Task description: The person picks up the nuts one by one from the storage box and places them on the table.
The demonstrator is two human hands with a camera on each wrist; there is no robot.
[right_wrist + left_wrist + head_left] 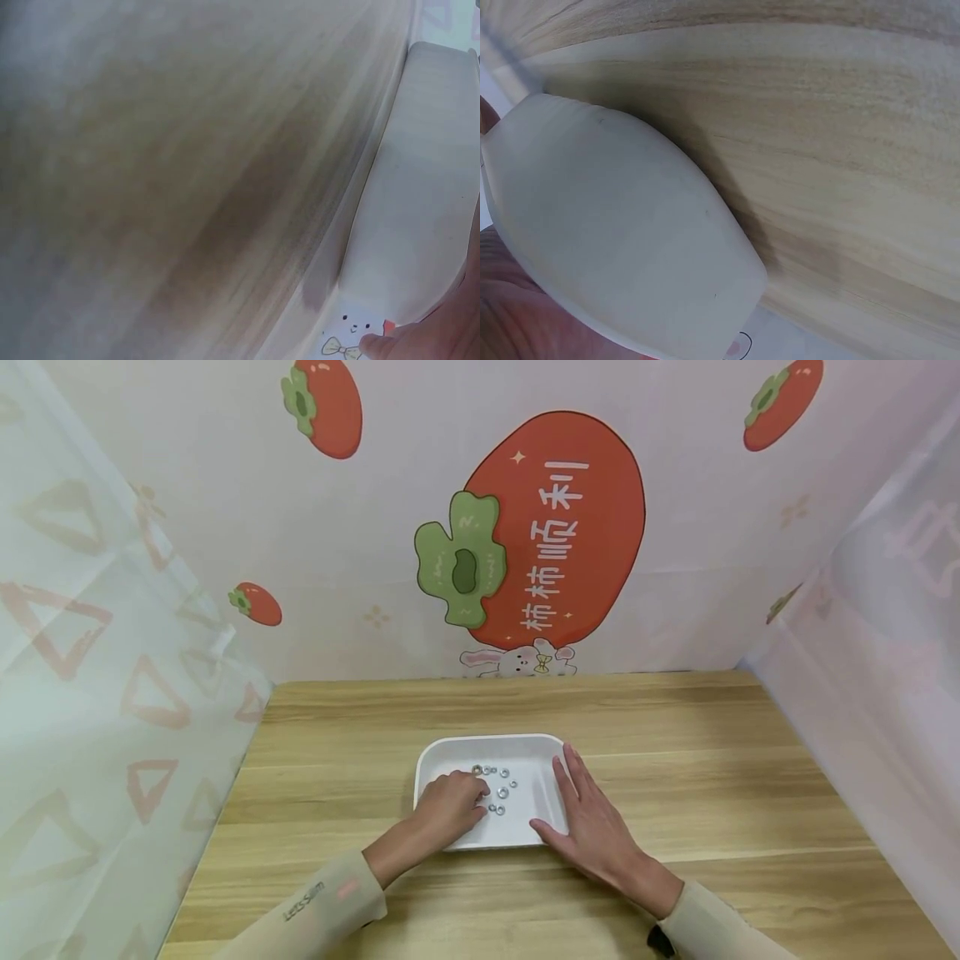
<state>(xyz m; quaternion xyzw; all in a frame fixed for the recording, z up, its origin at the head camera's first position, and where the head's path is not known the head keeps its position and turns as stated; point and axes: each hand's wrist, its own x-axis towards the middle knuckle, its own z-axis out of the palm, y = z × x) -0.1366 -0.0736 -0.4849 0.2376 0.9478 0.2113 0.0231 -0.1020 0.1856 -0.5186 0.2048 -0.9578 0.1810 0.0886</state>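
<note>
A white tray (536, 768) stands on the table with several small silvery nuts (503, 792) scattered in it. My left hand (450, 806) reaches over the tray's left side, its fingers bent down among the nuts. Whether it pinches one is hidden by the fingers. On the right side of the tray my right hand (600, 831) rests with fingers straight along the rim and the thumb apart, over the near right corner. Both wrist views show mainly the tray's outer wall (622, 225), with part of the right hand (431, 334) at the lower right of the right wrist view.
The wood-grain table (337, 727) runs back to a patterned cloth wall (690, 568) with printed persimmons. Similar cloth hangs at the left (97, 693) and the right (870, 677).
</note>
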